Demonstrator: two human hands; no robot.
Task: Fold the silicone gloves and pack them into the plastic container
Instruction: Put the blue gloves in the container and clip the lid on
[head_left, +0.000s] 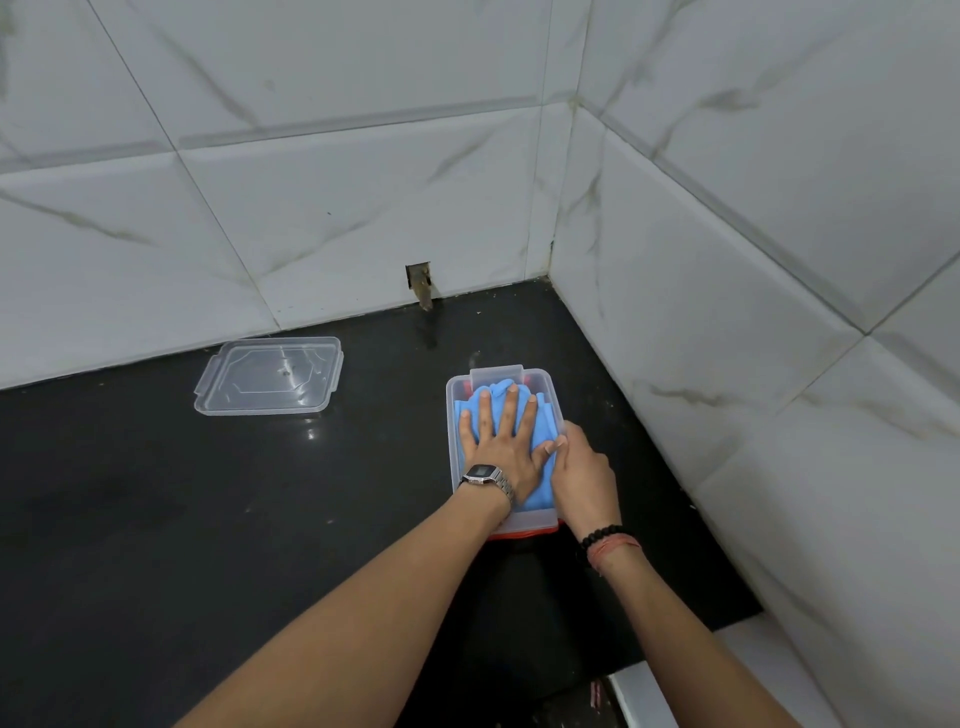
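A clear plastic container stands on the black counter near the right wall, with a red edge showing at its far and near ends. Folded blue silicone gloves fill it. My left hand, wearing a metal watch, lies flat on the blue gloves with fingers spread, pressing down. My right hand rests at the container's right side, its fingertips touching the gloves' right edge beside my left thumb. What the red item under the gloves is cannot be told.
The container's clear lid lies flat on the black counter to the left, near the back wall. White marble-look tiles form a corner behind and to the right. A small hole in the back wall sits above the counter.
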